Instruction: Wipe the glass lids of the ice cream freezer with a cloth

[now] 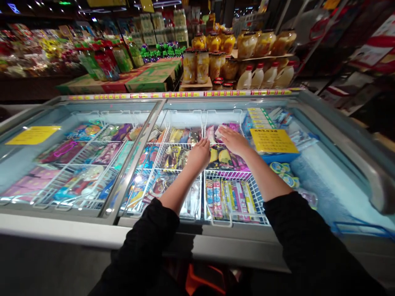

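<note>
Both arms in black sleeves stretch over a chest freezer of wire baskets. My left hand [200, 155] is over the dividing wires in the middle, beside dark yellow-printed ice cream packs [219, 157]. Its fingers point forward, slightly bent, and nothing shows in them. My right hand [233, 140] reaches farther back, palm down with fingers stretched out, over pink and purple packs [232, 126] in the back basket. Whether its fingertips touch a pack I cannot tell. Nearer to me, a wire basket [226, 222] holds upright popsicle packs [230, 197].
A sliding glass lid frame [135, 156] crosses the freezer on the left. At right hang a yellow sign [274, 141] and, below it, round tubs [285, 174] by the frosted wall. Fruit jars [202, 68] and bottles [270, 76] stand behind the freezer.
</note>
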`<action>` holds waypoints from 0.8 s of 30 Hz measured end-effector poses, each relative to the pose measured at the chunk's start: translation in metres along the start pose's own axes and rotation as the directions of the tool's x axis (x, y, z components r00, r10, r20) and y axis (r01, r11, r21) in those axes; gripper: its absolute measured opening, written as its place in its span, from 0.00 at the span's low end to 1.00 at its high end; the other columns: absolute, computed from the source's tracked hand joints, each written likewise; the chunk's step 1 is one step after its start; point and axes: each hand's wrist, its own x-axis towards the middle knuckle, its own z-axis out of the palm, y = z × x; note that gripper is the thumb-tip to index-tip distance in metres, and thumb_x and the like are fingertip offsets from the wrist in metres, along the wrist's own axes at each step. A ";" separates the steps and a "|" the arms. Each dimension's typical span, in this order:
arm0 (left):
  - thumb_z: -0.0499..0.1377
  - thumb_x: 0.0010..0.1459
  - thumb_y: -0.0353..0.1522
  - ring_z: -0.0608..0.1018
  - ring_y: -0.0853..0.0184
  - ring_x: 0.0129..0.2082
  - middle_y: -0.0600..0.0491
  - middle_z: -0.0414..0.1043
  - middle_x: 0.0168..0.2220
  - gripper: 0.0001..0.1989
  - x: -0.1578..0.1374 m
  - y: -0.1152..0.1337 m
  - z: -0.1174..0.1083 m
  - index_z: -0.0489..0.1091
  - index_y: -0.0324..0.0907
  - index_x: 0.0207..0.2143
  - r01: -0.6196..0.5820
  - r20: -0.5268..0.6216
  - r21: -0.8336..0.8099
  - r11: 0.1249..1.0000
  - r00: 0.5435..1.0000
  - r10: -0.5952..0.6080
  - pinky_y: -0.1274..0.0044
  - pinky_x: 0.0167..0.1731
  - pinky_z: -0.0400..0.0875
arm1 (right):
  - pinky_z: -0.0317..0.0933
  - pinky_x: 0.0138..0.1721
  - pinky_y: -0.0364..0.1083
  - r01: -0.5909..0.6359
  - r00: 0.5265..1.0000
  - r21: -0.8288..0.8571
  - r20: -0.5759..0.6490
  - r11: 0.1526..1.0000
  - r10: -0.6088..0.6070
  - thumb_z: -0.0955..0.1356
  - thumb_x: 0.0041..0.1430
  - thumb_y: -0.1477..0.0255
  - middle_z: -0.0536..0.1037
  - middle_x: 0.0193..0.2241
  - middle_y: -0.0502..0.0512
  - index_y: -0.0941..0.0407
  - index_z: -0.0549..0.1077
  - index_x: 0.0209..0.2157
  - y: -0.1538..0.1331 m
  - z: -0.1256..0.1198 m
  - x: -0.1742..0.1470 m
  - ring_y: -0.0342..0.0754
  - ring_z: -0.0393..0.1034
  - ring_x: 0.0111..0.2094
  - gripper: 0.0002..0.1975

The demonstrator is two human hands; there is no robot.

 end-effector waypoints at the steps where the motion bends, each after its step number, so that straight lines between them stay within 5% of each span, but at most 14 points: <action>1: 0.48 0.73 0.26 0.63 0.59 0.74 0.40 0.61 0.73 0.26 -0.004 0.002 0.002 0.62 0.29 0.71 0.005 -0.011 -0.002 1.000 1.000 -0.005 0.68 0.73 0.57 | 0.46 0.76 0.61 -0.030 1.000 -0.006 -0.003 1.000 0.030 0.54 0.73 0.66 0.55 0.76 0.54 0.56 0.57 0.75 -0.005 0.000 0.001 0.56 0.47 0.77 0.32; 6: 0.47 0.74 0.27 0.61 0.59 0.75 0.42 0.59 0.74 0.27 -0.011 0.005 0.006 0.61 0.33 0.72 0.019 -0.046 -0.001 1.000 0.999 -0.019 0.67 0.74 0.56 | 0.44 0.77 0.58 0.015 0.999 -0.013 0.049 1.000 -0.015 0.55 0.73 0.67 0.55 0.76 0.52 0.55 0.57 0.76 -0.023 -0.001 -0.017 0.54 0.45 0.77 0.32; 11: 0.45 0.74 0.29 0.61 0.58 0.75 0.39 0.59 0.74 0.28 -0.009 0.004 0.006 0.60 0.28 0.72 -0.004 -0.045 0.028 1.000 0.999 0.005 0.67 0.74 0.56 | 0.43 0.77 0.57 0.105 0.990 0.005 0.095 0.995 -0.105 0.54 0.74 0.64 0.52 0.77 0.49 0.52 0.55 0.76 -0.010 -0.006 -0.048 0.52 0.45 0.77 0.33; 18: 0.46 0.73 0.28 0.62 0.57 0.75 0.39 0.59 0.74 0.28 -0.008 0.007 0.007 0.59 0.26 0.72 -0.002 -0.053 0.038 0.999 0.999 0.004 0.67 0.74 0.56 | 0.46 0.76 0.62 -0.058 0.998 -0.053 0.026 0.997 0.059 0.54 0.73 0.66 0.54 0.77 0.54 0.57 0.56 0.76 -0.021 -0.003 -0.026 0.58 0.47 0.77 0.33; 24: 0.46 0.73 0.27 0.63 0.59 0.74 0.40 0.60 0.73 0.27 -0.009 0.008 0.003 0.60 0.28 0.71 0.005 -0.053 0.023 1.000 0.999 -0.004 0.68 0.74 0.56 | 0.44 0.76 0.61 0.071 0.996 -0.007 0.056 0.997 -0.071 0.54 0.74 0.64 0.53 0.77 0.48 0.49 0.55 0.76 -0.017 -0.003 -0.057 0.55 0.46 0.77 0.32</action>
